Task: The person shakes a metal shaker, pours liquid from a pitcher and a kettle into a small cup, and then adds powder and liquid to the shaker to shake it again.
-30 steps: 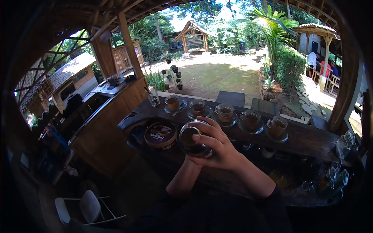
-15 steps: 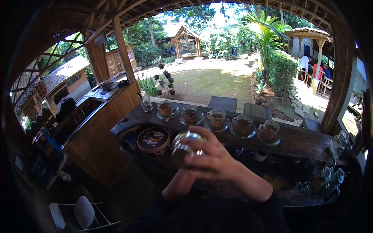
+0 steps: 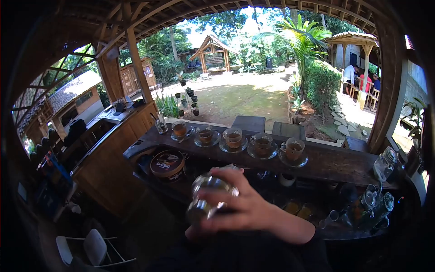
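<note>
I've got my right hand (image 3: 242, 207) curled around the jar (image 3: 206, 185), near side of the tub (image 3: 167, 164), can't tell what my mostly hidden left hand (image 3: 192, 233) is doing, but that jar's probably slick and breakable, so I'd grip mid-body.

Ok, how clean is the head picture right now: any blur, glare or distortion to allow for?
Head view: right hand and shiny container smeared by motion blur, bright glints on the container; sunlit yard bright, sky washed out; area under the counter deep in shadow; roof bowed by wide-angle distortion, corners black; glass cups fairly clear.
</note>
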### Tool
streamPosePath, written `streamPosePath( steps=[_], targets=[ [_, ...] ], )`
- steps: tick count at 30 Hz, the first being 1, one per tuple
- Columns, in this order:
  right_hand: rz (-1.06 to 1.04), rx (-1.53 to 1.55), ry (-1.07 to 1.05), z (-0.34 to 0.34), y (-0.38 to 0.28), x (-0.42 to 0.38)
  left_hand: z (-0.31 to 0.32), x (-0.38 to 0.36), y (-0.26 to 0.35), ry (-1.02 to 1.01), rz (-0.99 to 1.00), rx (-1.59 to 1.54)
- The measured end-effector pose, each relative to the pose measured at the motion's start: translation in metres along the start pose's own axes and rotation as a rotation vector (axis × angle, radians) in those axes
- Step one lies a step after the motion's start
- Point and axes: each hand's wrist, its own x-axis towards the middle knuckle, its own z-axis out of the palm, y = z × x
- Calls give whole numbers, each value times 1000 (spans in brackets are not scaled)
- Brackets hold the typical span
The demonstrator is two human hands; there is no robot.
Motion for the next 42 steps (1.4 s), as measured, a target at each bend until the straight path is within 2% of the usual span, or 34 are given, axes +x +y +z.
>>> streamPosePath(
  steps=[2, 3, 4, 5, 7, 9, 10, 12, 14, 16, 17, 18, 19, 20, 21, 22, 23, 24, 26, 27, 28, 29, 30, 32, 34, 36, 39, 40, 41, 42],
  targets=[
    [-186, 53, -179, -12, -48, 2, 3, -5, -12, 25, 38, 11],
    [-182, 58, -176, -12, -59, 2, -2, 4, 1, -364, 12, 272],
    [-211, 111, -72, -11, -67, 4, 15, 1, -13, -268, 168, 274],
    [-240, 163, 33, -12, -72, 3, 10, 1, -18, -204, 164, 243],
    [-313, 37, -61, -32, -36, -5, 8, -2, -29, -144, 167, 209],
    [13, 34, -90, -29, -4, -27, 20, -6, -46, 99, 161, 153],
    [169, 133, 41, -24, 2, -31, 28, -10, -54, 222, 158, 123],
    [97, 127, 68, -36, -9, -25, 40, -9, -64, 449, 147, 67],
    [-165, 97, -67, -55, -48, -11, 45, -9, -70, 688, 133, 4],
    [-262, 136, -217, -63, -89, -15, 17, 2, -57, -320, 76, 312],
    [-265, 136, -216, -64, -88, -15, 30, 6, -54, -397, 62, 357],
    [-299, 101, -158, -65, -85, -15, 30, 5, -58, -398, 61, 359],
    [-333, 65, -99, -65, -81, -15, 29, 2, -65, -145, 76, 157],
    [-276, 191, -39, -64, -61, -15, 29, -3, -71, 105, 92, -44],
    [-203, 117, -39, -61, -42, -18, 50, -16, -78, 593, 138, -201],
    [-20, 91, -83, -56, -22, -30, 50, -16, -77, 588, 139, -197],
    [169, 88, -29, -47, -12, -33, 48, -17, -75, 502, 126, -149],
    [219, 57, 47, -43, -9, -36, 45, -16, -71, 415, 111, -102],
    [-80, -8, -88, -53, -24, -17, 31, 0, -57, 213, 73, -4],
    [-206, 13, -76, -53, -44, -4, 23, 2, -51, 127, 60, 36],
    [-199, 116, -180, -53, -63, -5, 16, 3, -46, 45, 50, 76],
    [-302, 64, -191, -50, -74, 0, 13, 14, -27, -380, 28, 333],
    [-515, 18, 247, -21, -71, 15, 18, 15, -14, -498, 8, 349],
    [-239, 162, -179, -41, -61, 2, 20, 7, -18, -185, 200, 312],
    [-275, 86, 36, -24, -15, 14, 20, 5, -7, -170, 186, 298],
    [148, 71, -5, -3, 23, 0, 19, 1, 4, -136, 166, 257],
    [50, 104, -24, 4, 24, 14, 13, 10, 26, -116, 131, 190],
    [-155, 54, -60, 4, 13, 27, 10, 9, 31, -96, 123, 161],
    [-242, 86, -75, 7, -6, 35, 5, 6, 36, -71, 115, 130],
    [-253, 31, -195, 10, -21, 32, 1, 6, 42, -51, 102, 102]
  ],
)
